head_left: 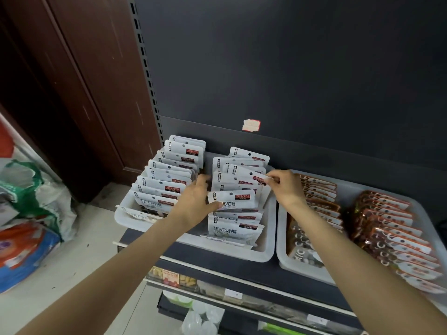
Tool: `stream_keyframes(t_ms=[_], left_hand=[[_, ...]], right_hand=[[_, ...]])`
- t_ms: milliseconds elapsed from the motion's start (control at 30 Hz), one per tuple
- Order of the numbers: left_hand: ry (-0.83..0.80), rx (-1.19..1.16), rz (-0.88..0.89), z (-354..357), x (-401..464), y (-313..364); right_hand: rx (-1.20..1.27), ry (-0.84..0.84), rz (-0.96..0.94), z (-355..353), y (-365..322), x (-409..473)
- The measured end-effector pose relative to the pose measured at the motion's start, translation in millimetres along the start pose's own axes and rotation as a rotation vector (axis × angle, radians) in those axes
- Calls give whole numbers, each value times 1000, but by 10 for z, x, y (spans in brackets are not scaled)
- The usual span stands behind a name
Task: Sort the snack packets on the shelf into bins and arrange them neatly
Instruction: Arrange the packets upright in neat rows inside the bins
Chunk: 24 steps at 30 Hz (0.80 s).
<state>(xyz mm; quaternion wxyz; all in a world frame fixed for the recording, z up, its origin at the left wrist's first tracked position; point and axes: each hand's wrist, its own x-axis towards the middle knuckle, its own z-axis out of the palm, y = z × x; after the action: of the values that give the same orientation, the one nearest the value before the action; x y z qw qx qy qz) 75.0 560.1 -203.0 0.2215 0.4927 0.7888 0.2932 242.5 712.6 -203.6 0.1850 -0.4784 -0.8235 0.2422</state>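
**Head view: both hands working in the white packet bin**

Head view is showing white snack packets [232,201] standing in two rows inside a white bin [266,247] on the dark shelf [254,269]. Red tags are reading "ZIRANPEI"; front packet is reading "正宗话梅". Left hand [196,201] is pinching the top edge of one packet partly reading "形软糖", thumb on its face. Right hand [285,187] is pinching a rear packet's corner between narrow fingertips. Neighbouring bin [280,238] is holding brown-orange packets [387,228], print too blurred to read, right edge cut off. Torn sticker [251,125] on back panel is illegible. Bags [31,209] are lying on floor at left.
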Motion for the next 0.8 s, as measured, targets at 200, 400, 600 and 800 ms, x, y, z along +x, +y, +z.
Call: stream_keyframes(t_ms=[200, 400, 600, 800], left_hand=[[-175, 77, 104, -107, -110, -15], [-340, 133, 217, -168, -144, -34], [-392, 34, 209, -156, -185, -117], [-319, 81, 215, -204, -62, -3]], right_hand=[[61, 4, 18, 24, 3, -6], [18, 25, -218, 73, -97, -199], [45, -197, -69, 128, -143, -271], [-64, 25, 28, 117, -175, -441]])
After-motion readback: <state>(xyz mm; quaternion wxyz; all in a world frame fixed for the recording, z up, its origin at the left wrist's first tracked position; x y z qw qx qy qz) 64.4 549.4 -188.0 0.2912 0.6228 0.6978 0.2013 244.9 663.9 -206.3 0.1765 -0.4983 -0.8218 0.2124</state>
